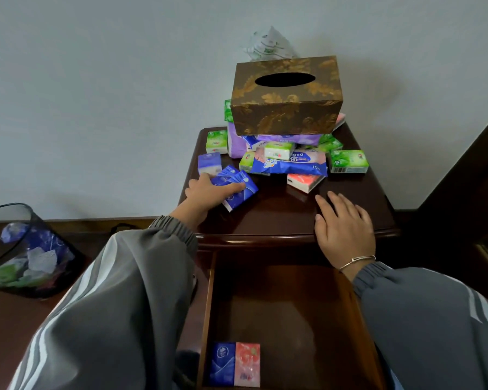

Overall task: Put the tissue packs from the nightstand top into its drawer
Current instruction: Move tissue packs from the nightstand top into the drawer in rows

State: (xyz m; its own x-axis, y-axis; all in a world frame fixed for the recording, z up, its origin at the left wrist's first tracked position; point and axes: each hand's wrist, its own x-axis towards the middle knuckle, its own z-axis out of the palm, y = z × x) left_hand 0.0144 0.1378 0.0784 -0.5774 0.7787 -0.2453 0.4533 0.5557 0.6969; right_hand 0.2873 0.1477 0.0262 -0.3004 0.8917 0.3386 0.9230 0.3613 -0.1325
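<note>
Blue packs [238, 190]: several slim ones, about 3, fanned at the front-left of the nightstand [279, 218] top.
Left hand [206, 192]: reaches forward out of a grey sleeve [141, 277]. Its fingers [231, 188] curl over the fan, with 1 laid across the top. The rest are hidden, so I cannot tell how many packs it really has.
Right hand [344, 226]: lies palm down by the front edge, fingers straight and slightly spread, holding nothing. There is a bracelet [357, 261] on the wrist.
Drawer [293, 319]: open below the front edge, with 2 packs in its near-left corner, 1 blue [222, 364] and 1 pink [247, 364], touching side by side.
Risk, grip: the slick wrappers are splayed, so a loose hold could shed 1 on the lift.
Risk, drop: the fan sits near the left edge, so a slipped pack may miss the drawer and fall to the floor toward the bin [26, 254].
Risk, pile: the brown box [286, 108] rests on a purple pack [234, 144] with loose green packs [348, 161] around it. Pulling anything from under it could tip it.
Risk, sleeve: the baggy cuff could sweep nearby packs off.
</note>
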